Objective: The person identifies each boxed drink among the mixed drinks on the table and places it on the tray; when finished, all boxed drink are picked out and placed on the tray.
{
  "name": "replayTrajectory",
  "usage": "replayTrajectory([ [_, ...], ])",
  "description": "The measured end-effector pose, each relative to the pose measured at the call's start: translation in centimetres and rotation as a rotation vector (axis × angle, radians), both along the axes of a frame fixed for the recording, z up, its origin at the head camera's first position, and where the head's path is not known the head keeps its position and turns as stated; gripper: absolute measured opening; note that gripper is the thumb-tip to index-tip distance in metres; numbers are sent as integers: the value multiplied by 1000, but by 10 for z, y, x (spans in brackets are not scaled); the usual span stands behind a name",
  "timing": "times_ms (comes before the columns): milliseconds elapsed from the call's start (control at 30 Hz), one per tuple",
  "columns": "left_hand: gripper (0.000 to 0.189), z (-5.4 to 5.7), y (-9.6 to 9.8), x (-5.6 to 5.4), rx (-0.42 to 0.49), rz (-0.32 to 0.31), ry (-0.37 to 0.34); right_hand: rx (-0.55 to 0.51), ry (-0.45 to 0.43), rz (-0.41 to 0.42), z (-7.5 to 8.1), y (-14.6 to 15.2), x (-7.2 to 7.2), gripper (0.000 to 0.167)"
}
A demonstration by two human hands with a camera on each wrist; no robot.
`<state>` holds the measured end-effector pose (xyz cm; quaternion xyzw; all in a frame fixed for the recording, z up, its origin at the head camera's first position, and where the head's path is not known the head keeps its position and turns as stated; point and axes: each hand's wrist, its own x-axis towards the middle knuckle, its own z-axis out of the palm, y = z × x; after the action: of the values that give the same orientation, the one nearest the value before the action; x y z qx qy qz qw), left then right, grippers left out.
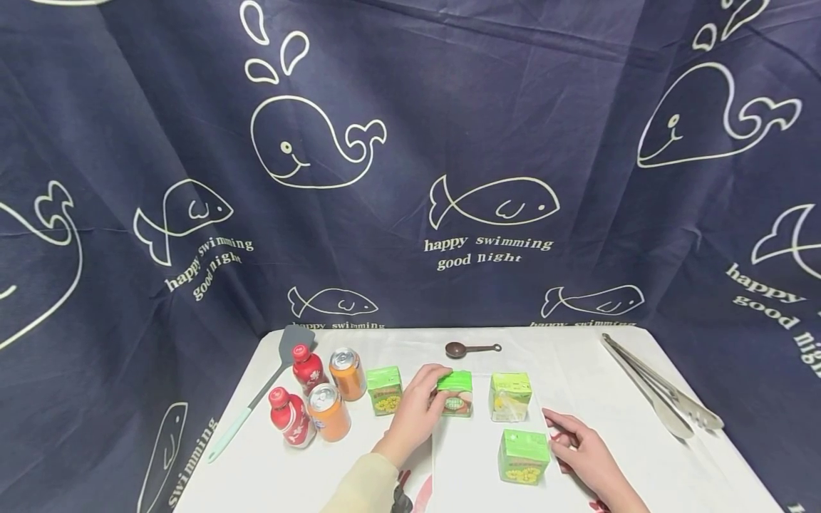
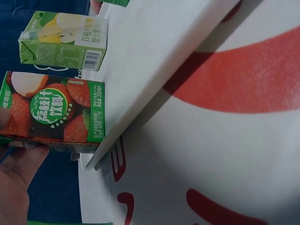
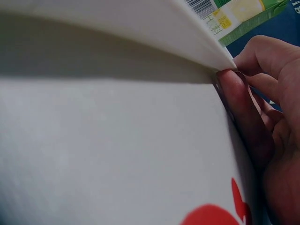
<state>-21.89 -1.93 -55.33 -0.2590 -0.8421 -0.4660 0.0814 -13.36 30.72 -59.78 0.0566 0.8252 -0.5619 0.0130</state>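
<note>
My left hand [image 1: 415,407] grips a green litchi juice box [image 1: 457,405]; in the left wrist view the strawberry-red fruit print on its front [image 2: 56,110] faces the camera. The box stands at the edge of a white board [image 2: 154,61]. Thumb and fingers of my right hand [image 1: 585,450] pinch that board's right edge, seen closely in the right wrist view [image 3: 265,93]. Near that hand, a green juice box with yellow print [image 1: 523,457] stands in front, and a yellow-green juice box [image 1: 510,397] is behind it. Another green juice box [image 1: 384,391] stands left of my left hand.
Two red bottles [image 1: 292,418] and two orange cans [image 1: 330,413] stand at the left, beside a grey-headed spatula [image 1: 261,392]. A brown measuring spoon [image 1: 457,349] lies at the back. Metal tongs [image 1: 654,385] lie at the right. A dark blue curtain [image 1: 410,142] hangs behind the table.
</note>
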Motion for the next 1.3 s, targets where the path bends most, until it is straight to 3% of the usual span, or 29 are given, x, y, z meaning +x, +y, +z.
replayTrajectory([
  [200,34,0,1,-1,-41,10,11,-7,13,-2,0,0,1,62],
  [1000,35,-2,1,-1,-63,22,78,-5,-3,6,-1,1,-1,62],
  [1300,38,3,2,1,-154,56,129,8,-5,1,-3,2,0,62],
])
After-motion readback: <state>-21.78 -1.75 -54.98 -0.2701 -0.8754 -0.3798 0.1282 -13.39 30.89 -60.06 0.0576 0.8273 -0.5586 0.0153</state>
